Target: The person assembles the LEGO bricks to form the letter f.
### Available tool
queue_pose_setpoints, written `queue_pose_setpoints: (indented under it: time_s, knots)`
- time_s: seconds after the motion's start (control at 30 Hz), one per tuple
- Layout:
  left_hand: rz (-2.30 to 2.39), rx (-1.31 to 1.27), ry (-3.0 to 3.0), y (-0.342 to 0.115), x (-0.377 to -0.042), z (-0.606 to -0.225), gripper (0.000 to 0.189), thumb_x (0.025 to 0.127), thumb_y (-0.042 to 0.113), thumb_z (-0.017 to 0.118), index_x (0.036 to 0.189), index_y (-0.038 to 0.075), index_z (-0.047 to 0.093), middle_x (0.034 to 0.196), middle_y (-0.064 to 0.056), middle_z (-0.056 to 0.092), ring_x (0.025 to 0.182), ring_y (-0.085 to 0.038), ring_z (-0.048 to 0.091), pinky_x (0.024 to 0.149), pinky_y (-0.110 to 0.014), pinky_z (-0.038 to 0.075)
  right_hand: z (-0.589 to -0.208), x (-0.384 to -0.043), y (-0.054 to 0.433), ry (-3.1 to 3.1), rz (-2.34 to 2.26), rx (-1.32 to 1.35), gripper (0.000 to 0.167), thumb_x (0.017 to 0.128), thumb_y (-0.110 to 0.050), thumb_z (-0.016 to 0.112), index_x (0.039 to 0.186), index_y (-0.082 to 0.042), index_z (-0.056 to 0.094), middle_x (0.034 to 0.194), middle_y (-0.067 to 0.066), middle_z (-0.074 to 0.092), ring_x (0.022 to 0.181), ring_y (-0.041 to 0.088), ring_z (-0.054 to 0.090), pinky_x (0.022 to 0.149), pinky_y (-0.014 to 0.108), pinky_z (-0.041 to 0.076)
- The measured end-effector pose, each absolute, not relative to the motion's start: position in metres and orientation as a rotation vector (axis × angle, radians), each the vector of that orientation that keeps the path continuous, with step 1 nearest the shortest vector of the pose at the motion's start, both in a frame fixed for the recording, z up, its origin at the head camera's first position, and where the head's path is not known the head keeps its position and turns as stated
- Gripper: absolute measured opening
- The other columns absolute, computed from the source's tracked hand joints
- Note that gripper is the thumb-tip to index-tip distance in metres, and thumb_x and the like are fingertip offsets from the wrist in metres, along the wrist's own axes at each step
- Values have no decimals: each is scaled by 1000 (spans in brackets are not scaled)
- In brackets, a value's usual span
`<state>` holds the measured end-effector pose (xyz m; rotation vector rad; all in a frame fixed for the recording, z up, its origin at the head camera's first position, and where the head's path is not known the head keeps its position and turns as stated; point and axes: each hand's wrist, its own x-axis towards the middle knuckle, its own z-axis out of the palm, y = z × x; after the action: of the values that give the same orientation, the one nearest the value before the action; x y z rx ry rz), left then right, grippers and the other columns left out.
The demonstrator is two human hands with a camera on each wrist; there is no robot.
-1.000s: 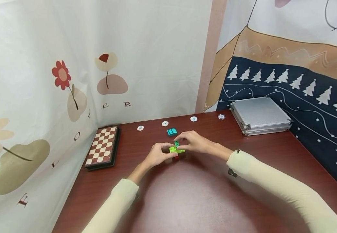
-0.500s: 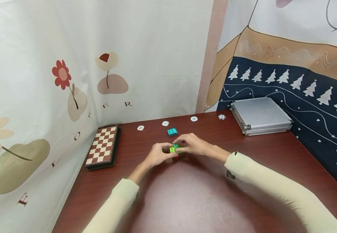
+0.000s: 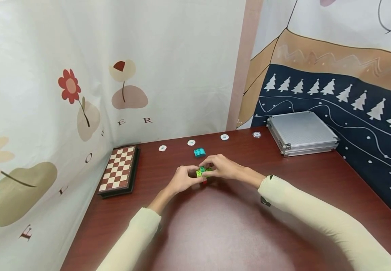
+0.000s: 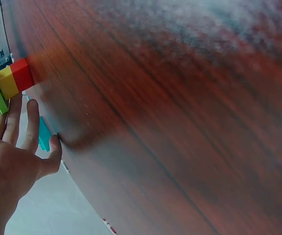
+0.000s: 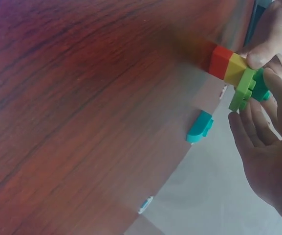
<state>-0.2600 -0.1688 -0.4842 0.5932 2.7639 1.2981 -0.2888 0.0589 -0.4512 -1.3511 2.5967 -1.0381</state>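
Observation:
A small stack of building blocks stands on the table between both hands: a red block (image 5: 220, 61) at the bottom, a yellow block (image 5: 235, 69) on it, and a flat lime-green block (image 5: 242, 92) across the top. My left hand (image 3: 183, 178) holds the stack from the left, its thumb near the yellow and lime blocks. Between the thumb and fingers of my right hand (image 3: 225, 168) is a darker green block (image 5: 261, 87), pinched against the lime block's studs. Whether it is fully seated cannot be seen. Fingers partly cover the stack in the head view.
A turquoise block (image 3: 199, 152) with a curved end lies just behind the stack. Several poker chips, one a white chip (image 3: 224, 137), line the table's back edge. A checkered board box (image 3: 118, 169) lies at left, a silver case (image 3: 302, 128) at back right.
My right hand has shifted slightly left with the green block, bringing it further over the lime block. The left hand has stayed in place on the stack.

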Motion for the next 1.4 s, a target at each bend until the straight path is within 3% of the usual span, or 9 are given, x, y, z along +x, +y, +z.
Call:
queue_pose_setpoints:
  time_s: [0.37, 0.7, 1.0, 1.17, 1.4]
  knots:
    - [1298, 615, 2747, -170, -261, -487, 34, 87, 29, 86, 117, 14, 78, 102, 3, 78, 89, -12, 70, 73, -26, 55, -456, -289, 60, 2635, -1016, -1308, 33, 92, -25, 82, 122, -12, 76, 111, 0, 74, 101, 15, 69, 86, 33, 59]
    - [1228, 600, 2796, -169, -261, -484, 36, 86, 31, 88, 117, 15, 78, 103, 5, 78, 92, -11, 69, 78, -29, 55, -464, -288, 59, 2671, -1054, -1351, 34, 90, -26, 84, 120, -12, 75, 111, -2, 74, 92, 11, 68, 79, 29, 59]
    - [1265, 627, 2738, -168, -257, -484, 33, 87, 29, 87, 114, 14, 78, 98, 5, 78, 83, -9, 69, 70, -25, 56, -466, -287, 62, 2630, -1050, -1386, 36, 91, -25, 83, 123, -11, 73, 113, -1, 73, 95, 12, 67, 81, 27, 58]
    - [1270, 634, 2716, -170, -255, -486, 34, 87, 29, 87, 115, 13, 78, 97, 5, 78, 82, -10, 71, 69, -27, 57, -460, -293, 65, 2552, -1122, -1417, 39, 91, -21, 83, 125, -3, 71, 114, 7, 74, 103, 21, 71, 90, 36, 59]
    - [1215, 576, 2766, -171, -259, -482, 47, 84, 35, 88, 121, 9, 76, 106, 3, 77, 94, -10, 69, 82, -33, 57, -448, -324, 79, 2650, -1220, -1291, 37, 91, -18, 83, 122, 0, 72, 114, 17, 75, 105, 27, 72, 91, 40, 58]
